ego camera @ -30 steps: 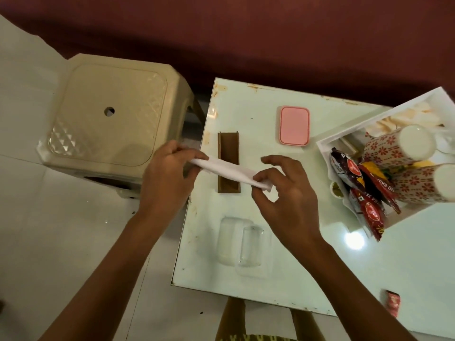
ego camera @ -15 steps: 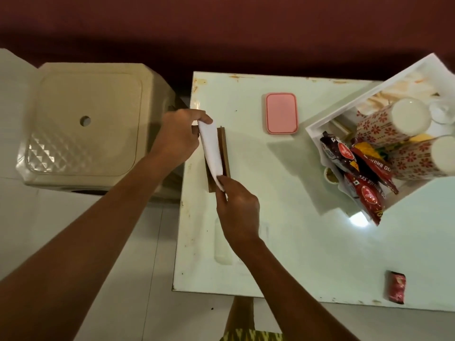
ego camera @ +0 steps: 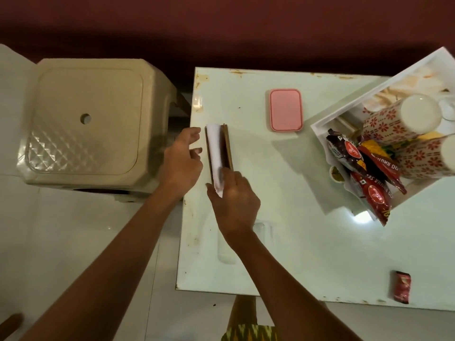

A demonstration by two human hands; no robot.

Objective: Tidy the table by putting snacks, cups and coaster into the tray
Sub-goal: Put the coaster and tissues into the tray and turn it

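A folded white napkin lies along a narrow brown wooden holder near the table's left edge. My right hand pinches the napkin's near end at the holder's front. My left hand hovers just left of the holder with its fingers apart, holding nothing. At the right, the white tray holds two floral cups lying on their sides and several red and dark snack packets. A small red snack packet lies alone near the table's front right edge.
A pink lidded box sits at the back middle of the glass-topped table. A beige plastic stool stands on the floor left of the table. A clear glass lies partly hidden behind my right wrist.
The napkin, stretched between both hands a second ago, now lies in the holder. My left hand has let go of its far end; my right hand still pinches the near end.
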